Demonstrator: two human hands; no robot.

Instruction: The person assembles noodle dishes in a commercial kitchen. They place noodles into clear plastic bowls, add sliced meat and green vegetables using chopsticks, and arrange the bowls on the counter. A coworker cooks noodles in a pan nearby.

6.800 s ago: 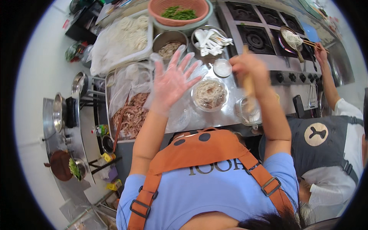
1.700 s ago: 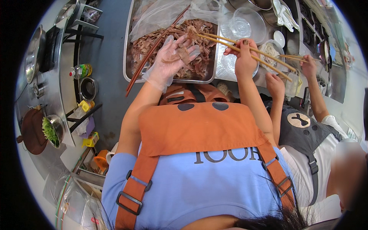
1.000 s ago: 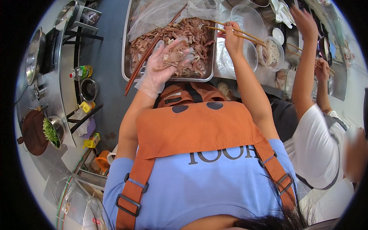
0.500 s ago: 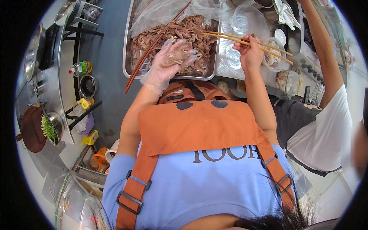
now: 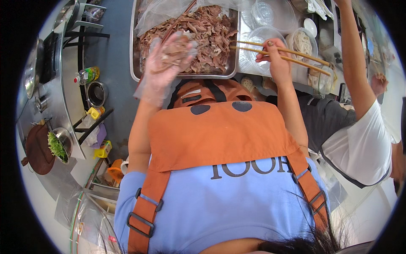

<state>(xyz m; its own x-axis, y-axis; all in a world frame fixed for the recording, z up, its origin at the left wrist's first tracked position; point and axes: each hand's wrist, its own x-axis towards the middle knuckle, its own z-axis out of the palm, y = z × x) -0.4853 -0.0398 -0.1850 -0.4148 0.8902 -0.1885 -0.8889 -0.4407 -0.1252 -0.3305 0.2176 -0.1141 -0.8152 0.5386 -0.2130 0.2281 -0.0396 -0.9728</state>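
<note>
My left hand (image 5: 157, 72), in a clear plastic glove, is palm up at the near left part of a metal tray (image 5: 134, 51). Several slices of brown meat (image 5: 174, 54) lie across its palm and fingers. Cooked meat pieces (image 5: 213, 40) fill the tray. To the right of the tray, my right hand (image 5: 277, 63), bare, is closed around a pair of light wooden chopsticks (image 5: 302, 55). Their tips point left, over the tray's right rim, with nothing visible between them. Long dark red chopsticks (image 5: 178, 22) lie across the tray, partly hidden behind my left hand.
Clear plastic sheeting (image 5: 163, 17) covers the tray's far left. Clear round containers (image 5: 263, 15) stand right of it, beside a bowl of pale strands (image 5: 303, 42) and a white spoon (image 5: 310, 26). A co-worker's arm (image 5: 354, 59) reaches forward at right. A metal table (image 5: 65, 99) stands left.
My left hand has moved left and a little nearer with the meat slices. The chopsticks' tips have come nearer, to the tray's right rim. The view has shifted slightly.
</note>
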